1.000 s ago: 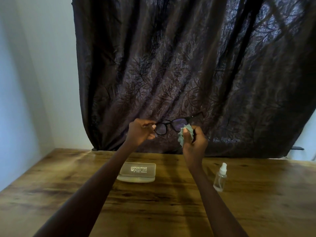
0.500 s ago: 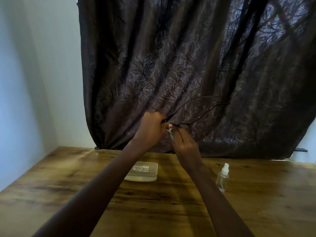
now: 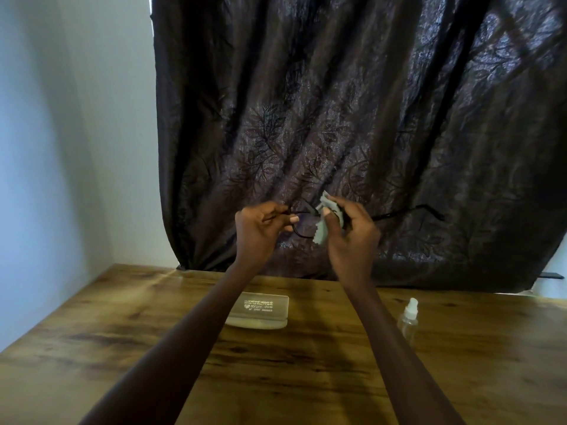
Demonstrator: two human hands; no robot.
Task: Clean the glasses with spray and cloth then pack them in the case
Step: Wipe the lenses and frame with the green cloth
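Black thin-rimmed glasses (image 3: 399, 212) are raised above the wood-grain bench (image 3: 306, 378), against a dark leaf-patterned curtain (image 3: 337, 118). I see the left hand (image 3: 260, 228) pinching one end of the frame. The right hand (image 3: 352, 234) pinches a crumpled grey-green cloth (image 3: 321, 233) over the other lens, a slender temple jutting past it. Below, a flat rounded beige case (image 3: 264, 308) and a small clear plastic spray bottle (image 3: 408, 320) sit apart.

Glasses case (image 3: 259, 310) lies mid-frame on the tabletop (image 3: 92, 348), spray bottle (image 3: 408, 320) to its right, curtain (image 3: 352, 118) behind.
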